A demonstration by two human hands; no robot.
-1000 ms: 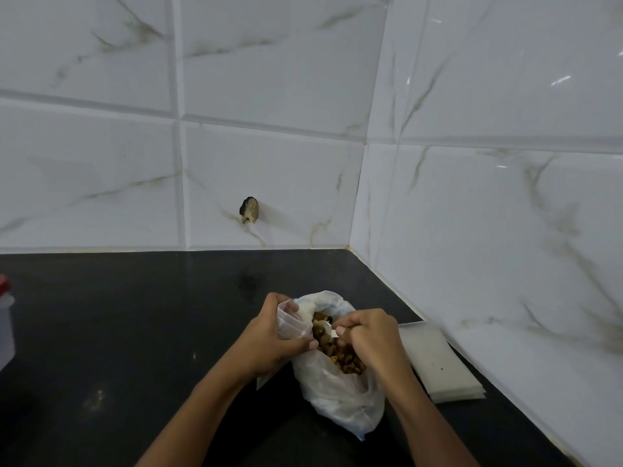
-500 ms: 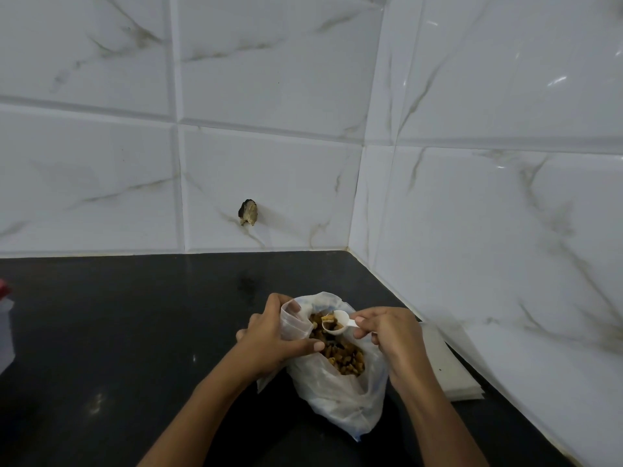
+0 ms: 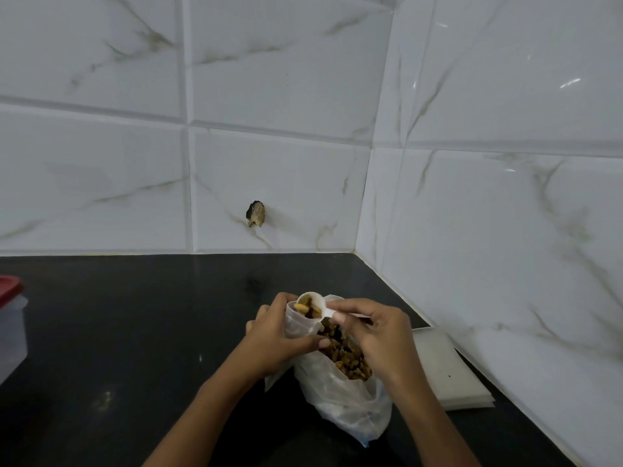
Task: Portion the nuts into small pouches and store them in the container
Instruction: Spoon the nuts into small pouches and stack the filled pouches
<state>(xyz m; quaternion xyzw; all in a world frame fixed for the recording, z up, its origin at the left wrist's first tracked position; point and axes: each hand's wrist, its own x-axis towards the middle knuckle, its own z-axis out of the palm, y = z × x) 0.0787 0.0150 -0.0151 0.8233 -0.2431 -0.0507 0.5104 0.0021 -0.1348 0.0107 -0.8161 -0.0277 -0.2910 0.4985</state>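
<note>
Above pouch (image 3: 298,323) in left hand (image 3: 281,335): nut-filled scoop (image 3: 312,305), right hand (image 3: 381,335) tipping.

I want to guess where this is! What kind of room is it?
Probably a kitchen. There is a dark stone countertop in a corner of white marble-look wall tiles, a bag of nuts being scooped, and a red-lidded container.
</note>
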